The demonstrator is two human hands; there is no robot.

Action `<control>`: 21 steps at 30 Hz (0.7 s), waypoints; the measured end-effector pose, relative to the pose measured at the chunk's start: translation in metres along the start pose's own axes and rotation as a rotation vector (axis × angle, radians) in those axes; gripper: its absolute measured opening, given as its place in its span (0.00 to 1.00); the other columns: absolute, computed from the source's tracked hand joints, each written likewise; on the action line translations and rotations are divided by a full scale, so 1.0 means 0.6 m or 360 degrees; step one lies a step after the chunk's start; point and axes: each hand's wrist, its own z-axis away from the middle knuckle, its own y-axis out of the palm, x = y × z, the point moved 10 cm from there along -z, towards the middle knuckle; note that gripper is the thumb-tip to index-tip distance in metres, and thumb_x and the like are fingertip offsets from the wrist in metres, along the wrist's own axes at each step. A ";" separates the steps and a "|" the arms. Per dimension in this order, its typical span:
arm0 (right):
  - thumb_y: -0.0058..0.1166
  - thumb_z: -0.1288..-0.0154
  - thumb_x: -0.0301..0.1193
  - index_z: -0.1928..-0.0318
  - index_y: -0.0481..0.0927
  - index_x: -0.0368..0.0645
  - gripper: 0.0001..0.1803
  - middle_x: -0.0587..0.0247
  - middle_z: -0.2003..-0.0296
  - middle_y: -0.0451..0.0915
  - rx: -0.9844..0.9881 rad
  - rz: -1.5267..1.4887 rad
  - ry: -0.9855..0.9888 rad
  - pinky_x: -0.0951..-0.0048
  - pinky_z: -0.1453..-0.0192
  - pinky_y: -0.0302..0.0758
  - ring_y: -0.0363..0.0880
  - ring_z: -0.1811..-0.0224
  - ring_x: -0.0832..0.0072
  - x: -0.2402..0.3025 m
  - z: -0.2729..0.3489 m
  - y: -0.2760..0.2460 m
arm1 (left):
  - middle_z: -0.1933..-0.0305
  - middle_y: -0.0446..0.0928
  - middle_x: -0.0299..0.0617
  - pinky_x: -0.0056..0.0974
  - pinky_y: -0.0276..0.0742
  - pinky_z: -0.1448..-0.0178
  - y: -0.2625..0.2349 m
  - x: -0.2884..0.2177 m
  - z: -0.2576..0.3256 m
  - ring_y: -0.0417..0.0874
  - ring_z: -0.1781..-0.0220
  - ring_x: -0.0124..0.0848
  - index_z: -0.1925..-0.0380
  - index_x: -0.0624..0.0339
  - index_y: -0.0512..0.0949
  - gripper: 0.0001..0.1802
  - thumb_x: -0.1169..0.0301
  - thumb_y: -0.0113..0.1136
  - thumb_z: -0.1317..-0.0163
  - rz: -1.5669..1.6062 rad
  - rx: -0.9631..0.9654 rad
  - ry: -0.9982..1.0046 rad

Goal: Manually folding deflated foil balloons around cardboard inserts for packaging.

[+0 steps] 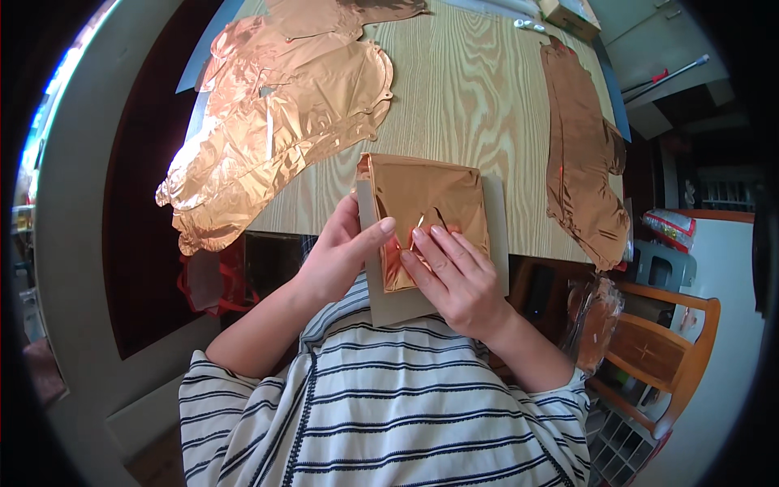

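A copper-coloured foil balloon (426, 183), flat and folded into a rough rectangle, lies on a grey cardboard sheet (396, 310) at the table's near edge, close to my body. My left hand (345, 243) grips the left side of the board, with its thumb over the foil's edge and its other fingers mostly hidden. Across the lower right of the foil rests my right hand (458, 276), its fingers stretched out and pressing on the surface. Creases and bright reflections show in the foil just by those fingertips.
More flat copper foil balloons (284, 122) spread over the left of the wood-grain table (454, 89). Another long one (574, 146) lies along the right edge and hangs over the front corner. A cardboard box (572, 16) stands at the back right. Right of me is a wooden chair (649, 353).
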 end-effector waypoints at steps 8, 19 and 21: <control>0.53 0.31 0.32 0.45 0.86 0.42 0.18 0.49 0.36 0.79 -0.0024 0.0129 0.0005 0.55 0.33 0.77 0.79 0.37 0.53 0.018 -0.005 -0.006 | 0.43 0.78 0.39 0.32 0.73 0.36 0.004 -0.021 -0.015 0.77 0.43 0.23 0.37 0.65 0.68 0.17 0.72 0.49 0.20 -0.0260 0.0049 0.0491; 0.64 0.40 0.37 0.47 0.85 0.41 0.22 0.50 0.40 0.81 0.0151 -0.0398 0.0224 0.52 0.32 0.74 0.79 0.37 0.52 -0.003 -0.024 -0.041 | 0.44 0.79 0.38 0.31 0.75 0.40 0.001 -0.009 -0.012 0.77 0.45 0.22 0.37 0.65 0.69 0.16 0.72 0.45 0.19 -0.0208 0.0062 0.0460; 0.67 0.42 0.38 0.49 0.86 0.41 0.22 0.50 0.42 0.82 0.0052 -0.0533 0.0295 0.51 0.33 0.74 0.80 0.39 0.52 -0.041 -0.025 -0.070 | 0.43 0.79 0.38 0.31 0.76 0.39 0.014 -0.015 -0.008 0.78 0.44 0.22 0.36 0.65 0.68 0.16 0.72 0.45 0.19 -0.0179 0.0141 0.0458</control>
